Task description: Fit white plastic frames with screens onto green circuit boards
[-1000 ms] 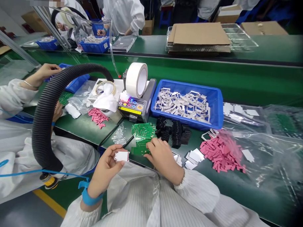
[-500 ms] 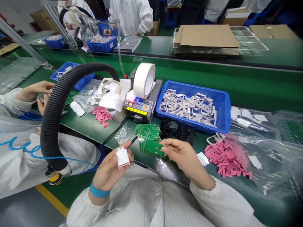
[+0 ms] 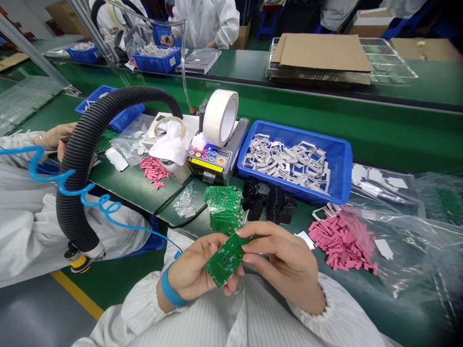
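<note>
A green circuit board (image 3: 225, 259) is tilted in front of my body, its component side up. My right hand (image 3: 283, 259) pinches its upper right end between thumb and fingers. Under and around the board's lower left part, my left hand (image 3: 198, 266) is curled, with a blue band on its wrist. The white frame with a pink edge that lay in this hand is now hidden, apparently beneath the board. Just beyond my hands lies a stack of green circuit boards (image 3: 223, 206), beside black parts (image 3: 268, 200).
A blue bin (image 3: 343, 172) holds white frames. Pink strips (image 3: 341, 240) lie in a heap at right, near plastic bags (image 3: 411, 250). A tape dispenser (image 3: 212, 160) carries a white tape roll (image 3: 215, 117). At left, a black hose (image 3: 70, 178) arches beside a co-worker's hand (image 3: 58, 135).
My right hand has lifted a circuit board from the stack and brought it toward me over my left hand. My left hand has moved right and down, its white frame now covered.
</note>
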The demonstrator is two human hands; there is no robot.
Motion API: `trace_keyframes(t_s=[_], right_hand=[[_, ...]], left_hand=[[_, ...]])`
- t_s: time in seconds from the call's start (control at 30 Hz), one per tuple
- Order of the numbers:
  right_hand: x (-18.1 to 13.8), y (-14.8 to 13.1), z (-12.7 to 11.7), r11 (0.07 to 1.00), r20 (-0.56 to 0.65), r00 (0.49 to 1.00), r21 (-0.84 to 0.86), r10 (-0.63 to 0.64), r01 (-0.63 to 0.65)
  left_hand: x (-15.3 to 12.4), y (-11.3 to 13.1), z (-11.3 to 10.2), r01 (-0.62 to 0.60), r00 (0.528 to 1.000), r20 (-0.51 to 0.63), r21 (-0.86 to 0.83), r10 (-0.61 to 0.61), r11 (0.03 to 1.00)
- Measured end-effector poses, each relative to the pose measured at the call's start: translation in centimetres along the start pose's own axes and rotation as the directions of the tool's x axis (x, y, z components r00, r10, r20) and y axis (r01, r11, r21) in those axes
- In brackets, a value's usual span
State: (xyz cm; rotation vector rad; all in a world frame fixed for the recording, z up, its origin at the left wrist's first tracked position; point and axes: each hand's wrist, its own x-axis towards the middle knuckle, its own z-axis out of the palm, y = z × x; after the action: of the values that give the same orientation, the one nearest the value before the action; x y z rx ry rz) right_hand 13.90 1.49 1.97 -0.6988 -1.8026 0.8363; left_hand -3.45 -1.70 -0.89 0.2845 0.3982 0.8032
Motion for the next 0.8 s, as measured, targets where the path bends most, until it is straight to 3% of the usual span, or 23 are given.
trace_keyframes(t_s=[0.2, 0.5, 0.8], right_hand=[[0.5, 0.1, -0.7, 1.000, 0.089, 0.996, -0.007, -0.026, 0.027], [0.7, 1.2, -0.9, 0.997, 0.083, 0.996, 0.069, -0.022, 0.016], [0.6, 1.0, -0.9, 0.998, 0.128, 0.990, 0.031, -0.053, 0.050]], left_hand=[[-0.2, 0.0, -0.1, -0.009, 1.000, -0.020, 0.012, 0.010, 1.000], [-0.1, 0.3, -0.5, -0.011, 1.000, -0.010, 0.063, 0.012, 0.998], [-0.2, 0.2, -0.8, -0.004, 1.000, 0.003, 0.050, 0.003, 0.999]])
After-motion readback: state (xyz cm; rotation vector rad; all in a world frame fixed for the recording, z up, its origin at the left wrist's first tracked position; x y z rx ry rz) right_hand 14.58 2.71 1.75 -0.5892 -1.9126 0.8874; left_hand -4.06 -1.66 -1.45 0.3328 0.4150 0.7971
